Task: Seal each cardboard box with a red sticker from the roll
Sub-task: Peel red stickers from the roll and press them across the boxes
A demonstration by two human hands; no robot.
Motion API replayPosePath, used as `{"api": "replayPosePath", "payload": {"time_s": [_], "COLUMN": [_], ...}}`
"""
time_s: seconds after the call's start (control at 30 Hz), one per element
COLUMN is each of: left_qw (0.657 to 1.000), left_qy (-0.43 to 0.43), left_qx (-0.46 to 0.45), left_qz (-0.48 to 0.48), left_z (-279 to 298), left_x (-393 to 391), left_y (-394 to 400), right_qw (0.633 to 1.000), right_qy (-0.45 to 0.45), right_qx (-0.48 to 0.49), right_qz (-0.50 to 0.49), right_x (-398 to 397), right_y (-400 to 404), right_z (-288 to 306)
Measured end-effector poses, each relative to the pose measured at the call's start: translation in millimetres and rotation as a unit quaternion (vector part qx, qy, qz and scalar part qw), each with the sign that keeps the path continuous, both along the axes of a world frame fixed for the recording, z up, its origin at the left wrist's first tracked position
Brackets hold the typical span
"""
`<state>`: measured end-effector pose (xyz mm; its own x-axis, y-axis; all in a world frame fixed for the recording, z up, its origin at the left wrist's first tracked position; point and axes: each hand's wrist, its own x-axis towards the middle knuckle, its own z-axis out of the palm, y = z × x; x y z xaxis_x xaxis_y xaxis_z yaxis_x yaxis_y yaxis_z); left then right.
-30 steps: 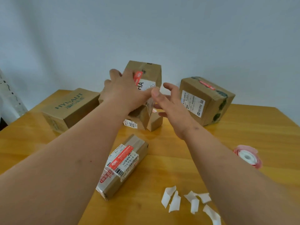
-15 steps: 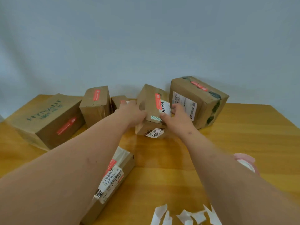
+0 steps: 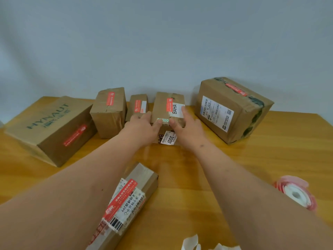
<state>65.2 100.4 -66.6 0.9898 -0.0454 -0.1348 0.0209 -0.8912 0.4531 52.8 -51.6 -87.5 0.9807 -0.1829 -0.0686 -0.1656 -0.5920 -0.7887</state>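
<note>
A small cardboard BAHA box with a red sticker on its top stands on the wooden table in the back row. My left hand grips its left side, thumb on the front edge by a green tape patch. My right hand grips its right side, fingers over the white label and thumb on the front. The red sticker roll lies at the right, apart from both hands.
Other stickered boxes: a large HYNAUT box at left, two small ones beside the BAHA box, a big one at right, a long one under my left forearm. White backing scraps lie at the front edge.
Both hands carried the BAHA box down from mid-air and back into the row between the tiny box and the big right box. The view shifted left, revealing more boxes.
</note>
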Motion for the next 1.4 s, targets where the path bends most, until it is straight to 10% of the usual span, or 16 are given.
{"api": "replayPosePath", "payload": {"time_s": [0.27,0.47,0.77,1.03,1.23,1.4], "left_qw": [0.996,0.951,0.988,0.937,0.981,0.960], "left_qy": [0.088,0.301,0.123,0.097,-0.113,-0.230], "left_qx": [0.019,0.071,-0.098,-0.327,-0.150,-0.027], "left_qz": [0.025,-0.021,0.002,-0.068,-0.051,0.157], "left_z": [14.3,28.4,35.3,56.0,33.6,15.8], "left_x": [-40.9,-89.5,-122.4,-105.7,-72.2,-44.7], "left_y": [39.8,59.7,18.6,-46.7,-44.9,1.1], "right_qw": [0.998,0.947,0.934,0.972,0.981,0.993], "right_qy": [0.012,0.300,0.272,0.083,0.025,0.052], "right_qx": [-0.033,0.044,0.188,0.220,0.152,0.098], "right_qz": [-0.044,0.108,0.135,-0.018,-0.120,-0.051], "right_x": [-38.3,-98.0,-138.1,-125.6,-72.5,-47.3], "right_y": [-1.3,3.8,9.8,-46.2,-52.8,-39.2], "right_z": [12.7,27.5,29.4,51.6,24.9,8.9]}}
